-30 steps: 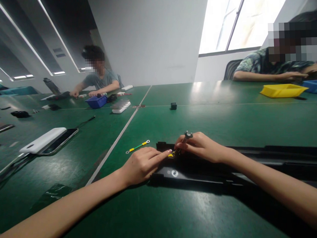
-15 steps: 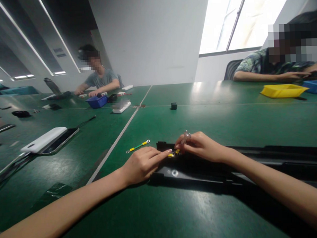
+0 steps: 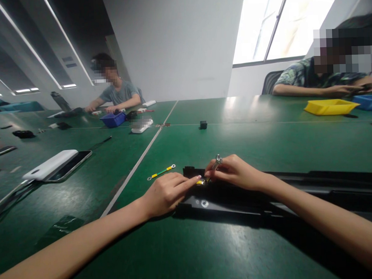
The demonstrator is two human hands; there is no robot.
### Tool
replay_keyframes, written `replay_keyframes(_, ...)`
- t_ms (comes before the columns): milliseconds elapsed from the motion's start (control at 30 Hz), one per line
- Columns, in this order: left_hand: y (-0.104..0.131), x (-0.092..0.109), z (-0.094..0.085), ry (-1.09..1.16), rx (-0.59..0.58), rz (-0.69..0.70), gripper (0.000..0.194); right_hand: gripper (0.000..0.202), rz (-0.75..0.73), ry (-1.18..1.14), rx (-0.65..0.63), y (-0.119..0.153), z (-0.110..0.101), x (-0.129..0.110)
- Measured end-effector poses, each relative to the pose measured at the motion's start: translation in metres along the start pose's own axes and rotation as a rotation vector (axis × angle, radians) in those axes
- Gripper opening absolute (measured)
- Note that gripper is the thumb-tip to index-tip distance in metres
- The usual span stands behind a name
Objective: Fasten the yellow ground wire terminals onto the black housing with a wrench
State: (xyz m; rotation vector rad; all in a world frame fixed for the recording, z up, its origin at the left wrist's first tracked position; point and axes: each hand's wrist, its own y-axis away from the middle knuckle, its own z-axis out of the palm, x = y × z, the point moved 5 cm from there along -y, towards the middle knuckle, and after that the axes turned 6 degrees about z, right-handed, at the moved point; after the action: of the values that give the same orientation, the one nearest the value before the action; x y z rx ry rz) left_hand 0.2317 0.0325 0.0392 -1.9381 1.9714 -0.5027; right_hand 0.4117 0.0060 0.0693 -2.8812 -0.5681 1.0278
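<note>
My left hand (image 3: 168, 192) lies at the left end of a long black metal channel (image 3: 192, 202). Its index finger stretches in and presses at a short wire (image 3: 200, 182) with yellow sleeves and a shiny ring end; the thumb is mostly hidden. My right hand (image 3: 234, 170) is closed over the same spot, thumb and fingers pinched around a small silvery metal piece (image 3: 217, 160) whose kind I cannot make out. Its lower end is hidden by the fingers. A loose green-and-yellow ground wire (image 3: 161, 172) with ring terminals lies just beyond my left hand.
Left stand a white power bank (image 3: 51, 163) and a phone (image 3: 69, 168) with cables. A small black cube (image 3: 203, 125) sits ahead. Farther off are a blue bin (image 3: 113, 119), a yellow bin (image 3: 331, 106) and two seated people. The channel runs off right under my right forearm.
The silvery piece in my right fingers has turned slightly, and the yellow sleeve beside the fingertips shows less. My left hand stays at the same spot.
</note>
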Motion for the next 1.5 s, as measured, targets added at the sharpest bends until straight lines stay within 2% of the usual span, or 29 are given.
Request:
replay_keyframes(433, 0.0010, -0.0007, 0.0011, -0.004, -0.001, 0.009, 0.041, 0.032, -0.052, 0.029, 0.039, 0.0007, -0.0019, -0.0006)
replay_keyframes(667, 0.0010, -0.0008, 0.0011, 0.006, -0.003, 0.002, 0.040, 0.040, -0.089, 0.007, 0.052, 0.0015, -0.0023, -0.0017)
replay_keyframes(1500, 0.0007, -0.0009, 0.0011, 0.002, -0.014, -0.005, 0.041, 0.041, -0.039, 0.060, 0.072, 0.0005, -0.0023, 0.0016)
